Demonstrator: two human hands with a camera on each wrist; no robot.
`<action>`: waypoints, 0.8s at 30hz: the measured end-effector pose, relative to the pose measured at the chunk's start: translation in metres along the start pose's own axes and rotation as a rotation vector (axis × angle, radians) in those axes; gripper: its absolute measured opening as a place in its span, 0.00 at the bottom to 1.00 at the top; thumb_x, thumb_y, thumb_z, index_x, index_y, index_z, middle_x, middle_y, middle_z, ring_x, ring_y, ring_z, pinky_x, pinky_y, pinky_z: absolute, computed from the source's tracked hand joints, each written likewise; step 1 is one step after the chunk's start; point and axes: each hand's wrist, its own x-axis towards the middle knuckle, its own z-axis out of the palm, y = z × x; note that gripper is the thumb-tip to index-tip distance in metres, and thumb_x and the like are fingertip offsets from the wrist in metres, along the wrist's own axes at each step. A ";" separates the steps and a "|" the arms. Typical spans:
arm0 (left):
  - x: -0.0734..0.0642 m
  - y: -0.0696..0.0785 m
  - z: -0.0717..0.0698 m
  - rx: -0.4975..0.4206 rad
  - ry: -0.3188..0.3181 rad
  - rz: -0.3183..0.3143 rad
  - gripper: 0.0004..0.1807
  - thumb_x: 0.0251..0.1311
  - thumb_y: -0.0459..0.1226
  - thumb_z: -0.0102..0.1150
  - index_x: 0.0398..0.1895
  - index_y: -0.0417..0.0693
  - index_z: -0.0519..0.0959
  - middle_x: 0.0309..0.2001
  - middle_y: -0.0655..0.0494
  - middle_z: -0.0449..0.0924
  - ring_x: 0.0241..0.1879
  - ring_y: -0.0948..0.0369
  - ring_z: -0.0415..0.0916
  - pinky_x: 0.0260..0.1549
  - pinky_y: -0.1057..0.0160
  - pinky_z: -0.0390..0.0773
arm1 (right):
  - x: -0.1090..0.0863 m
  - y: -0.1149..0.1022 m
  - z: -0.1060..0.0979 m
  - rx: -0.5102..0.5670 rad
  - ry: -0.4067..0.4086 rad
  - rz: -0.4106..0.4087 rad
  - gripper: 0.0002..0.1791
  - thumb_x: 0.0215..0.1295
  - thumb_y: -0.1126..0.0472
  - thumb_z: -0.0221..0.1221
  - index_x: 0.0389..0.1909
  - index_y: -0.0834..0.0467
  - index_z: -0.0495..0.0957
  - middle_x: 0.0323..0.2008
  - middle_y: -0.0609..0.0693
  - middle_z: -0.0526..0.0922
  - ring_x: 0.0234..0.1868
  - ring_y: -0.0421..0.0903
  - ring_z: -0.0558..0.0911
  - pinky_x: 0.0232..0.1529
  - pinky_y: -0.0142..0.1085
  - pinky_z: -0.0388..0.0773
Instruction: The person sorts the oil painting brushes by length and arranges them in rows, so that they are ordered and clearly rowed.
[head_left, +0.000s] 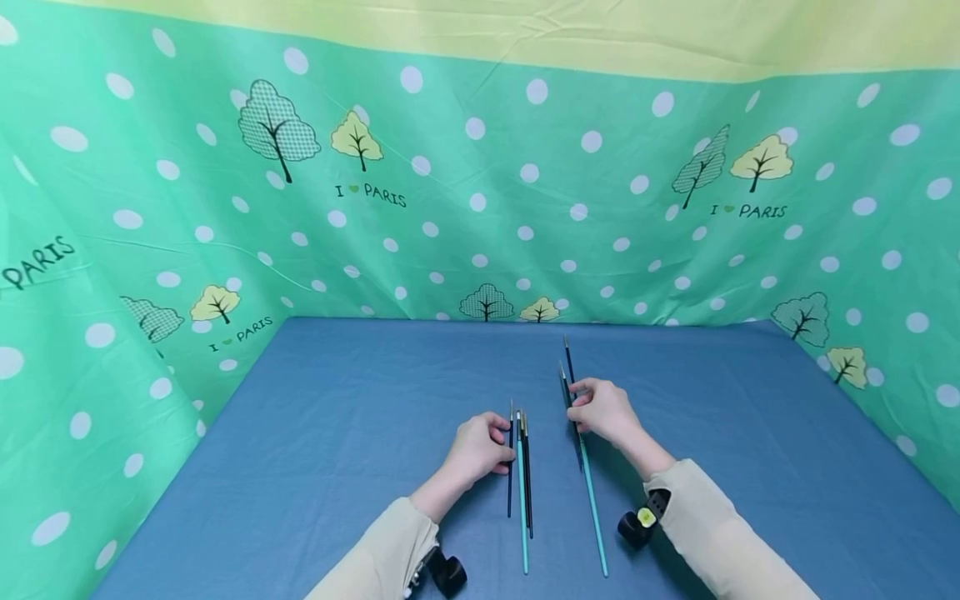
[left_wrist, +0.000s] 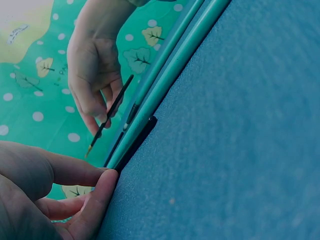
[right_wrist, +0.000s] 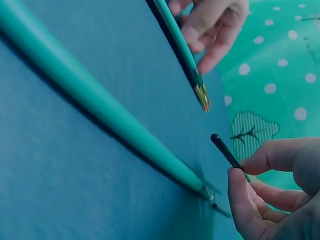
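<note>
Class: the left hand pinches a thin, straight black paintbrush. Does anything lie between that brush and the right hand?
Yes. Just right of the thin black paintbrush in the left hand lie a long turquoise paintbrush and black paintbrushes; then blue cloth, up to the paintbrushes by the right hand.

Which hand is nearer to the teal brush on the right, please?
Right. The right hand is by the upper part of the teal brush, pinching a dark brush; the left hand is farther, to its left.

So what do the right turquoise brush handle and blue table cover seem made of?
Turquoise brush handle: smooth, soft sheen, perhaps painted wood or plastic; even colour hides which. Blue table cover: matte, probably fabric, given faint creases and fine texture.
</note>
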 end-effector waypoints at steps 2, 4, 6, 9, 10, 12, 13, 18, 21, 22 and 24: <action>0.000 0.000 0.000 0.004 0.001 0.001 0.19 0.45 0.22 0.61 0.44 0.36 0.74 0.30 0.48 0.68 0.16 0.61 0.72 0.16 0.66 0.81 | 0.005 0.001 -0.003 -0.006 -0.001 0.002 0.22 0.53 0.68 0.58 0.52 0.64 0.72 0.30 0.55 0.79 0.19 0.41 0.79 0.24 0.36 0.82; 0.000 0.000 0.000 0.009 0.002 0.004 0.19 0.45 0.22 0.62 0.44 0.36 0.74 0.30 0.47 0.68 0.17 0.61 0.72 0.16 0.66 0.81 | 0.010 0.003 -0.006 -0.010 -0.002 0.005 0.22 0.54 0.68 0.57 0.53 0.64 0.72 0.31 0.55 0.79 0.20 0.41 0.79 0.24 0.37 0.82; 0.000 0.000 0.000 0.009 0.001 0.004 0.19 0.45 0.22 0.62 0.44 0.37 0.74 0.30 0.47 0.68 0.17 0.61 0.72 0.16 0.66 0.81 | 0.015 0.005 -0.008 -0.014 0.001 0.007 0.22 0.55 0.67 0.57 0.53 0.64 0.71 0.32 0.56 0.80 0.20 0.41 0.79 0.25 0.37 0.82; -0.001 0.000 0.000 0.005 -0.002 0.005 0.19 0.45 0.22 0.62 0.44 0.37 0.74 0.30 0.47 0.68 0.17 0.61 0.72 0.16 0.66 0.81 | 0.023 0.008 -0.009 -0.022 0.016 0.005 0.23 0.55 0.67 0.57 0.54 0.64 0.71 0.32 0.56 0.80 0.20 0.41 0.79 0.26 0.37 0.82; -0.001 0.000 0.000 0.005 -0.003 0.005 0.19 0.46 0.22 0.62 0.44 0.37 0.74 0.30 0.47 0.68 0.16 0.61 0.72 0.16 0.66 0.81 | 0.026 0.009 -0.010 -0.020 0.019 0.005 0.23 0.55 0.67 0.57 0.54 0.65 0.71 0.33 0.57 0.80 0.20 0.41 0.80 0.26 0.37 0.82; -0.001 0.000 -0.001 0.004 -0.003 0.004 0.19 0.45 0.22 0.62 0.44 0.36 0.74 0.30 0.47 0.68 0.16 0.61 0.72 0.16 0.66 0.81 | 0.030 0.011 -0.010 -0.019 0.026 0.005 0.23 0.55 0.68 0.56 0.54 0.65 0.71 0.33 0.57 0.80 0.21 0.41 0.80 0.26 0.37 0.82; -0.001 0.000 -0.001 0.004 -0.003 0.004 0.19 0.45 0.22 0.61 0.44 0.36 0.74 0.30 0.47 0.68 0.16 0.61 0.72 0.16 0.66 0.81 | 0.032 0.011 -0.010 -0.017 0.030 0.006 0.22 0.55 0.68 0.56 0.54 0.65 0.71 0.34 0.58 0.80 0.21 0.41 0.80 0.26 0.37 0.83; 0.000 0.000 -0.001 0.002 -0.002 -0.001 0.19 0.45 0.22 0.61 0.44 0.36 0.74 0.30 0.47 0.68 0.16 0.61 0.72 0.16 0.66 0.82 | 0.042 0.013 -0.012 -0.006 0.047 0.034 0.23 0.56 0.68 0.56 0.54 0.65 0.71 0.36 0.59 0.80 0.22 0.42 0.80 0.28 0.36 0.83; 0.000 -0.001 -0.001 -0.001 0.000 0.000 0.19 0.45 0.22 0.61 0.44 0.36 0.74 0.30 0.48 0.68 0.16 0.61 0.72 0.16 0.66 0.82 | 0.046 0.015 -0.012 0.000 0.055 0.050 0.23 0.56 0.68 0.55 0.55 0.65 0.70 0.38 0.61 0.79 0.23 0.43 0.81 0.28 0.36 0.83; 0.000 -0.001 -0.001 0.001 0.000 0.001 0.19 0.45 0.22 0.61 0.44 0.36 0.74 0.30 0.48 0.68 0.16 0.61 0.72 0.16 0.66 0.82 | 0.048 0.016 -0.012 0.002 0.057 0.056 0.23 0.56 0.68 0.55 0.55 0.65 0.70 0.39 0.61 0.79 0.23 0.43 0.81 0.28 0.36 0.83; 0.001 -0.001 -0.001 0.006 -0.001 0.002 0.19 0.45 0.22 0.61 0.44 0.36 0.74 0.30 0.48 0.68 0.17 0.61 0.72 0.16 0.66 0.81 | 0.051 0.017 -0.012 0.007 0.061 0.064 0.23 0.57 0.68 0.54 0.56 0.65 0.69 0.40 0.62 0.79 0.23 0.43 0.81 0.29 0.37 0.83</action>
